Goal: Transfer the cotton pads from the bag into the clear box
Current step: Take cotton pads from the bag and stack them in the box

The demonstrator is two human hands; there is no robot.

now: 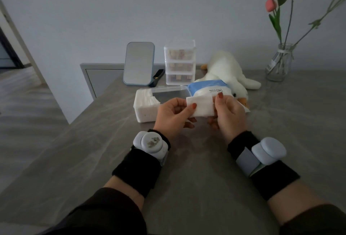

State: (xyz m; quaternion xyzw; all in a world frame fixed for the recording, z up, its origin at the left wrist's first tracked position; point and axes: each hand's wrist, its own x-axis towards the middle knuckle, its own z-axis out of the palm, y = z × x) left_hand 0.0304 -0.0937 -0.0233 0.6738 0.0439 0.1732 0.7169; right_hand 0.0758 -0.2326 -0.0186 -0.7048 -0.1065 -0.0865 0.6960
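Both hands hold a small stack of white cotton pads above the grey table. My left hand pinches its left edge, thumb on top. My right hand pinches the right edge. Just behind lies the blue-and-white cotton bag, its open end toward my hands. To the left stands the clear box, filled with white pads that rise above its rim. Its clear lid lies open behind it.
A standing mirror and a clear three-drawer organiser stand at the back. A white plush duck lies behind the bag. A glass vase with flowers stands at the far right. The table's left edge runs diagonally.
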